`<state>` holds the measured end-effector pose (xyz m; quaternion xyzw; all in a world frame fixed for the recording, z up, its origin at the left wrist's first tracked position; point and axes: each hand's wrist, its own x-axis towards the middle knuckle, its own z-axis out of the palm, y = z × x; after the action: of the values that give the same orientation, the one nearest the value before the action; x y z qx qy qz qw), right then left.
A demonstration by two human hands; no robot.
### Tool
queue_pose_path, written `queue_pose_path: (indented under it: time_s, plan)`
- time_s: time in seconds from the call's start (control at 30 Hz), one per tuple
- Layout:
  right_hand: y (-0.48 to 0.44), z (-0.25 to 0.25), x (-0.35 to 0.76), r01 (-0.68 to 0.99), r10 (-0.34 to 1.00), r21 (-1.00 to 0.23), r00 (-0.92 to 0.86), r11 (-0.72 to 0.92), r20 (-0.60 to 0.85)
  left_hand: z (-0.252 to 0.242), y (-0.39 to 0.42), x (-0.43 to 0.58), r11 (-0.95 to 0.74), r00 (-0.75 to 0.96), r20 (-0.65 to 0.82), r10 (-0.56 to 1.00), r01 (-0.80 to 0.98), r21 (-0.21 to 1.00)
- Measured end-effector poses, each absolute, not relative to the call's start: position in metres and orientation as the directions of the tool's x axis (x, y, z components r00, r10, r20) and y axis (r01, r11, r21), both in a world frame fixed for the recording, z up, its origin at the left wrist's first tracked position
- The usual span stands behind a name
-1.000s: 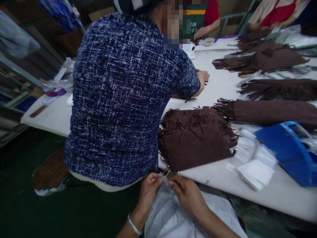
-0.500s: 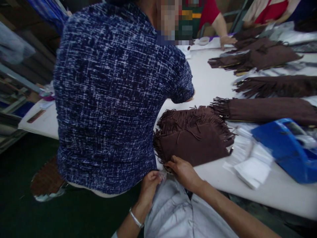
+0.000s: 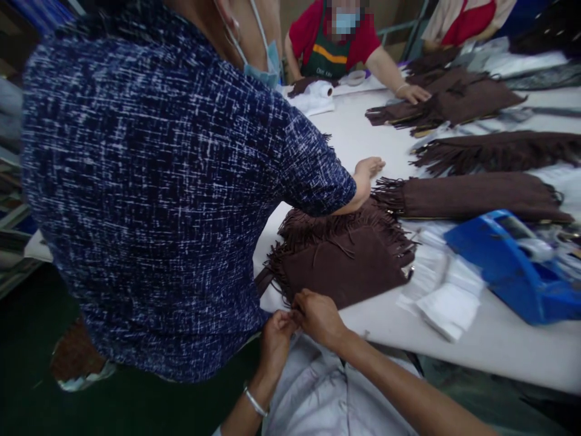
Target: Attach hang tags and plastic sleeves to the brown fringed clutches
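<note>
At the near table edge, my left hand [image 3: 276, 336] and my right hand [image 3: 320, 318] meet with their fingertips pinched together. What they pinch is hidden between the fingers. My left wrist wears a silver bangle [image 3: 255, 402]. Just beyond my right hand lies a dark brown fringed suede bag [image 3: 347, 266], flat on the white table [image 3: 363, 318], with its fringe spread over the far and left sides. A bit of metal shows at its right corner.
A person in a blue patterned shirt [image 3: 154, 200] stands close on my left, an arm stretched over the table. White packets [image 3: 454, 300] and a blue bin [image 3: 512, 266] lie right. More brown fringed pieces [image 3: 467, 197] lie beyond. Another person's hand [image 3: 414, 94] rests across the table.
My hands have come together; a scrap of clear plastic seen at my left fingers is now hidden. The person beside me has leaned forward, and their hand now shows over the table.
</note>
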<state>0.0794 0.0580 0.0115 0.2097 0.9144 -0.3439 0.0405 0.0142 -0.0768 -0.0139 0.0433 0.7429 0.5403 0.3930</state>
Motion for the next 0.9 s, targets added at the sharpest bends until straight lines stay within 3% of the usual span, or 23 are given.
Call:
queue_pose_path:
  time_s: [0.2,0.33,0.43,0.53,0.6,0.9]
  plan:
    - [0.063,0.007,0.084,0.491,0.491,-0.611,-0.851,0.621,-0.185,-0.011,-0.092,0.01,0.44,-0.676,-0.555,0.485,-0.359,0.823]
    - [0.07,0.013,0.095,0.5,0.493,-0.474,-0.857,0.725,-0.149,-0.008,-0.094,0.008,0.414,-0.65,-0.566,0.507,-0.392,0.822]
    - [0.068,0.025,0.1,0.385,0.397,-0.415,-0.916,0.824,-0.06,-0.007,-0.093,0.007,0.412,-0.646,-0.566,0.511,-0.394,0.822]
    - [0.065,0.032,0.1,0.166,0.184,-0.477,-0.983,0.863,-0.008,-0.007,-0.091,0.006,0.414,-0.645,-0.581,0.497,-0.411,0.812]
    - [0.065,0.03,0.098,0.116,0.115,-0.504,-0.993,0.856,-0.032,-0.007,-0.091,0.006,0.405,-0.65,-0.581,0.49,-0.42,0.812]
    - [0.079,0.006,0.089,0.109,0.104,-0.638,-0.994,0.762,-0.046,-0.021,-0.09,0.005,0.441,-0.704,-0.513,0.492,-0.307,0.843]
